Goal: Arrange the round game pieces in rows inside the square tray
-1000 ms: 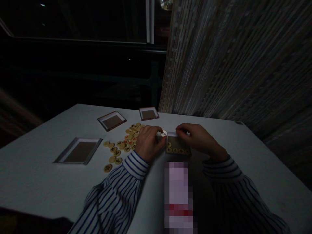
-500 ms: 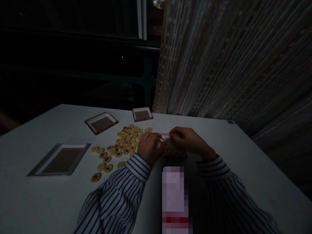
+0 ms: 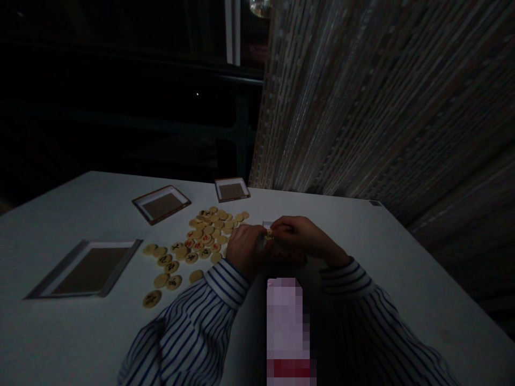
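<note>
My left hand (image 3: 244, 249) is closed, its thumb and index finger at a round xiangqi piece (image 3: 269, 234) with a dark character. Reaching in from the other side, my right hand (image 3: 303, 236) has its bent fingertips on that same piece. Beneath both hands lies a small open box (image 3: 266, 224), mostly covered by them. A row of pieces (image 3: 289, 256) shows dimly along its near side. To the left of my left hand, many loose xiangqi pieces (image 3: 207, 237) lie heaped and scattered, some with red characters, some black, some blank side up.
Three shallow box parts stand on the white table (image 3: 80, 343): a large one (image 3: 131, 252) at left, a brown-rimmed one (image 3: 161, 219) behind it, a smaller one (image 3: 233, 199) farther back. A bead curtain (image 3: 341, 96) hangs behind the table. Pixelation hides something in front.
My right fingertips have moved from the box's far edge left to the piece at my left fingers. The piece has dropped slightly and turned. The view has shifted a little.
</note>
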Demonstrator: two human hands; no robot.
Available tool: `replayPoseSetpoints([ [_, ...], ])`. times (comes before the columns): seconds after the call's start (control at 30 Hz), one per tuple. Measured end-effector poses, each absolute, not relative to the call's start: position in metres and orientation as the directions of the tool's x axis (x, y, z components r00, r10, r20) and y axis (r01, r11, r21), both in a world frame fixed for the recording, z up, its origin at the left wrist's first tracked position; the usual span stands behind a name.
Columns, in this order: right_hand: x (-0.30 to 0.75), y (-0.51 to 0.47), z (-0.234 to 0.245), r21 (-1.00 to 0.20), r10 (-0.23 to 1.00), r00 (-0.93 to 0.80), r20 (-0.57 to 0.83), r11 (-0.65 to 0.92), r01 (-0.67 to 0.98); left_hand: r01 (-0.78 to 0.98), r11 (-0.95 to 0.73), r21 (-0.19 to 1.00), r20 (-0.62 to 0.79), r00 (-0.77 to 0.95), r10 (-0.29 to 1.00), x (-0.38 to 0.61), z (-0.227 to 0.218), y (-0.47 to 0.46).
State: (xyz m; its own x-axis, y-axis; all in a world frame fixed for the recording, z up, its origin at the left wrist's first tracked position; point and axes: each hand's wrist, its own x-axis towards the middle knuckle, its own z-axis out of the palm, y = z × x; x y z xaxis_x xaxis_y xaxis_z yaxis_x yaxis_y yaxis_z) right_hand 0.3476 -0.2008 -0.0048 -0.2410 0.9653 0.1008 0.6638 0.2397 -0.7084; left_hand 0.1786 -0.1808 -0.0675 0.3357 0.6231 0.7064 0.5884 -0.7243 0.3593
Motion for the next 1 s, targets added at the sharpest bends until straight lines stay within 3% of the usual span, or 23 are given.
replayPoseSetpoints([
  [0.17,0.35,-0.2,-0.005,-0.699,0.96,-0.256,0.114,0.26,0.666,0.531,-0.75,0.395,0.723,0.323,0.61,0.179,-0.067,-0.181],
  [0.3,0.353,-0.2,-0.004,-0.648,0.955,-0.26,0.14,0.287,0.705,0.453,-0.7,0.551,0.675,0.251,0.694,0.179,-0.068,-0.183],
  [0.47,0.352,-0.201,-0.004,-0.634,0.942,-0.304,0.143,0.323,0.703,0.28,-0.475,0.834,0.449,0.154,0.88,0.183,-0.068,-0.186],
  [0.6,0.351,-0.199,-0.005,-0.62,0.922,-0.364,0.133,0.364,0.695,0.085,-0.28,0.956,0.264,0.157,0.952,0.188,-0.064,-0.188],
  [1.0,0.352,-0.201,-0.004,-0.589,0.943,-0.292,0.16,0.329,0.738,-0.258,0.025,0.966,0.0,0.098,0.995,0.193,-0.054,-0.187],
])
